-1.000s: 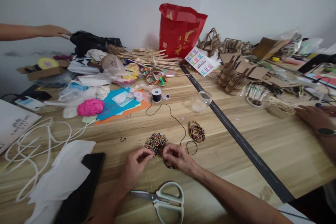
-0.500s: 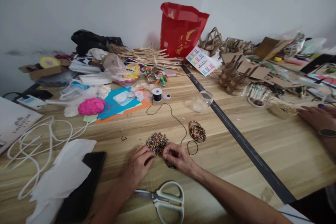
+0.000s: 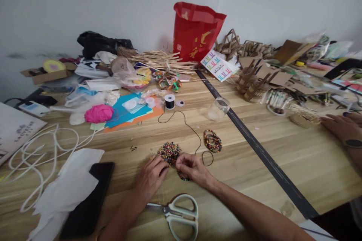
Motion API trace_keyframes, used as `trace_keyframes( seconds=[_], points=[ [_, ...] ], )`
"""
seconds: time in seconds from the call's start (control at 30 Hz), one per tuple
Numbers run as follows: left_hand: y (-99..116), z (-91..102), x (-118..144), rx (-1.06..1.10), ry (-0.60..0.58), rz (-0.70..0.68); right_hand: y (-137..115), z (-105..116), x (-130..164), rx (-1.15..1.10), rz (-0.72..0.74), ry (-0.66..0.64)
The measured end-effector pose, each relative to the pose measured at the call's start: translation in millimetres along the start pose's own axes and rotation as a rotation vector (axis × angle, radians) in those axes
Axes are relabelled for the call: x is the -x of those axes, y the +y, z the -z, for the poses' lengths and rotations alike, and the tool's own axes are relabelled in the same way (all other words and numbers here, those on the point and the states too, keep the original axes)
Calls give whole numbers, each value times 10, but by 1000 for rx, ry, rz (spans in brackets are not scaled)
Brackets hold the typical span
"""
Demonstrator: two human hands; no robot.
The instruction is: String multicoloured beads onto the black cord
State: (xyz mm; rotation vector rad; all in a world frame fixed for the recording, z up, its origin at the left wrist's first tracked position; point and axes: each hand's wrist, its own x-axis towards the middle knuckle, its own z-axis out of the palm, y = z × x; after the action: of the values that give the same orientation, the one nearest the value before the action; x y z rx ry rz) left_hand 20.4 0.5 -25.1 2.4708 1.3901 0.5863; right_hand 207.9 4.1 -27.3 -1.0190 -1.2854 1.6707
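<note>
Wooden table (image 3: 249,180), hands (image 3: 172,171) at bead pile (image 3: 169,153), scissors (image 3: 177,216) near edge

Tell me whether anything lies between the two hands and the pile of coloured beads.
Nothing visible does. The left hand and right hand both rest at the near edge of the bead pile, fingertips touching it. The scissors lie nearer, behind the hands.

Not much readable stuff here tbh. The white board (image 3: 15,131) sitting at about 9 o'clock on the table is showing "LAOYECHE" in grey letters, with a smaller line under it that's too tiny to make out. The white card (image 3: 219,66) leaning by the red bag (image 3: 196,30) around 12 to 1 o'clock is carrying coloured marks and a dark printed line, too blurry to read. The bag's gold print isn't legible either
</note>
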Motion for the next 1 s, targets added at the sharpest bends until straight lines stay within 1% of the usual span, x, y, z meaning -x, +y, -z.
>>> trace_keyframes(
  seconds=[0.17,0.37,0.7,0.87,1.0],
  points=[
    [14,2,-14,-60,18,-23,3,-1,-7,-40,-24,-1],
    [22,9,-28,-65,11,-43,-12,-3,-12,-31,-21,-3],
    [36,23,-27,-82,6,-33,-26,-5,-13,-16,-17,-6],
    [42,28,-21,-43,2,-17,-20,6,-8,-15,-21,-10],
    [24,18,-10,42,19,24,-12,20,-12,-54,-21,-17]
  ],
)
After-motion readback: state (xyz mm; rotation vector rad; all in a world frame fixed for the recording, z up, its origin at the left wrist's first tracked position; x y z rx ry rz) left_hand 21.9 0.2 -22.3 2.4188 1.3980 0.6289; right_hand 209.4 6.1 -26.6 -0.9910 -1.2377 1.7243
